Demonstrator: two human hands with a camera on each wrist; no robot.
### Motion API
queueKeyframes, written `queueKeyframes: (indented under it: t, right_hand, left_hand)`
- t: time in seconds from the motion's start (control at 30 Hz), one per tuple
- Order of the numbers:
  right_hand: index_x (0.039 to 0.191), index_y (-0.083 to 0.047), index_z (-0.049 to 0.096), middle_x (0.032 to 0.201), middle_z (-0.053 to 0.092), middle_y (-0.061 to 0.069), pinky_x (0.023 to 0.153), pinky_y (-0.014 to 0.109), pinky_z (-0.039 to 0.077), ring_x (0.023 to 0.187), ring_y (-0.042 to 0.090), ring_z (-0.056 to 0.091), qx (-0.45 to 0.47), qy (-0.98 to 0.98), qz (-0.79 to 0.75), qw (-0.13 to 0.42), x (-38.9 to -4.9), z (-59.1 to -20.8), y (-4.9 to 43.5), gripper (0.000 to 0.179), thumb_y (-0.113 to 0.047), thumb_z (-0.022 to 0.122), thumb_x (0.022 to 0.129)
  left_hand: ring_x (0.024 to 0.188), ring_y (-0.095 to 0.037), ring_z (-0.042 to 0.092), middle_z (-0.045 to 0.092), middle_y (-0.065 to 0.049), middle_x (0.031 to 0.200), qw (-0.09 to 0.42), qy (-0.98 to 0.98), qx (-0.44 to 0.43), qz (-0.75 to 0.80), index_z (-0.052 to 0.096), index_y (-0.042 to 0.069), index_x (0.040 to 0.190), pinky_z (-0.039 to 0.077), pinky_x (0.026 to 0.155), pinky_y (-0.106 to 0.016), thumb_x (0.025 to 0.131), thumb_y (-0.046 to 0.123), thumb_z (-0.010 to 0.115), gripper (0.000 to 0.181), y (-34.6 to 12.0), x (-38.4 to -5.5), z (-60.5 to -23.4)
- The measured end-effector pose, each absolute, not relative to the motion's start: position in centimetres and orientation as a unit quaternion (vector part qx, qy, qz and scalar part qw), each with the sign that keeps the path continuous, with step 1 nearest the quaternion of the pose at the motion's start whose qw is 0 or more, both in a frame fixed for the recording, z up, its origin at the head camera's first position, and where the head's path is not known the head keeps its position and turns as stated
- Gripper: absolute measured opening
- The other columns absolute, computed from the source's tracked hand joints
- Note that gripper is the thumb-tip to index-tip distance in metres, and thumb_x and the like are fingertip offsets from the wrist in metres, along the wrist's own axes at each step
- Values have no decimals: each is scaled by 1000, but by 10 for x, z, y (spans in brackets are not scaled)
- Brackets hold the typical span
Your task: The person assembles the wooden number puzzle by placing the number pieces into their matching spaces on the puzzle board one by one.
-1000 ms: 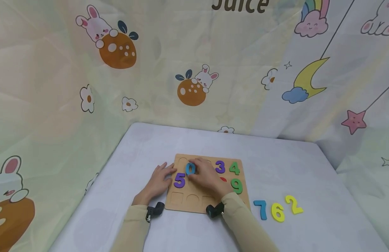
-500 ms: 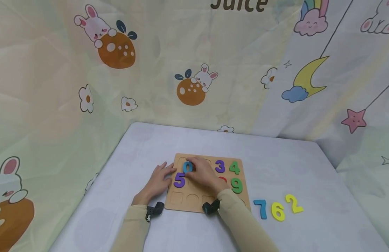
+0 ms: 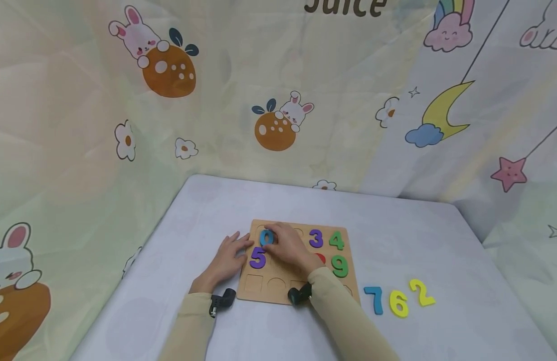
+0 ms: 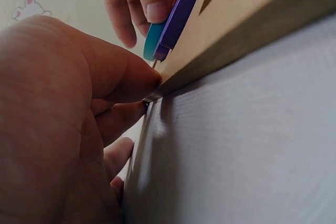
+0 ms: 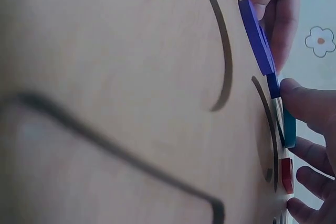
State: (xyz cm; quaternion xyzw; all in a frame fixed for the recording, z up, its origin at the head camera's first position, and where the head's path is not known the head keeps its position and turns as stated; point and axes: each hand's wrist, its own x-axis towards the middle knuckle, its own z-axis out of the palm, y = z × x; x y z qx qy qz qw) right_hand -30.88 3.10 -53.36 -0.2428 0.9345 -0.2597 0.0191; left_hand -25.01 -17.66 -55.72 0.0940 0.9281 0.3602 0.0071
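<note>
In the head view my right hand [image 3: 289, 245] pinches a blue number 0 [image 3: 262, 237] over the upper left of a wooden number board [image 3: 264, 296]. In the right wrist view the 0 [image 5: 289, 127] stands tilted at the thumb's tip. My left hand [image 3: 225, 260] rests at the board's left edge, its thumb and fingers touching that edge, as the left wrist view shows. Just below the 0 lies a purple number 5 [image 3: 261, 261]. A purple 3 [image 3: 317, 238], green 4 [image 3: 337, 241] and green 9 [image 3: 339, 265] sit on the board's right side.
Right of the board, a blue 7 [image 3: 377, 301], a yellow 6 [image 3: 397, 307] and a yellow 2 [image 3: 421, 296] lie on the white table [image 3: 468, 311]. A red piece [image 3: 321, 257] is partly hidden by my right hand. Printed cloth [image 3: 224, 100] hangs behind.
My right hand has carried the blue 0 a little left and up, toward the board's upper left corner. The left hand has stayed at the edge.
</note>
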Motion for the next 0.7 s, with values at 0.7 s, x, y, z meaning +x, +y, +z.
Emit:
queueKeyframes:
  t: [0.7]
  right_hand:
    - [139, -18, 54, 138, 56, 4, 109, 44, 43, 124, 26, 52, -232, 945, -231, 4, -317, -534, 15, 60, -37, 74, 87]
  left_hand:
    - [149, -26, 18, 42, 0, 153, 2, 927, 100, 361, 61, 12, 133, 5, 123, -47, 92, 11, 58, 41, -177, -251, -558]
